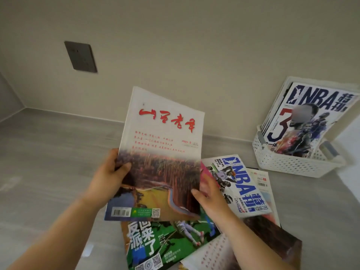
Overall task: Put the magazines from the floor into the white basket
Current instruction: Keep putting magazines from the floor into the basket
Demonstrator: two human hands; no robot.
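Observation:
I hold a white magazine with red calligraphy and a landscape photo (159, 152) lifted above the floor. My left hand (111, 172) grips its left edge, thumb on the cover. My right hand (210, 197) holds its lower right corner, thumb on the cover. Below lie several magazines on the floor: a green football one (165, 244), an NBA one (239, 184), and a white one with red print (212, 256). The white perforated basket (288, 164) stands at the right against the wall, with several magazines upright in it, an NBA cover (307, 121) in front.
A dark brown wooden-looking block (272, 238) sits at the lower right, partly over the pile. The floor is grey, with bare floor at the left. A dark wall socket plate (80, 56) is on the beige wall above.

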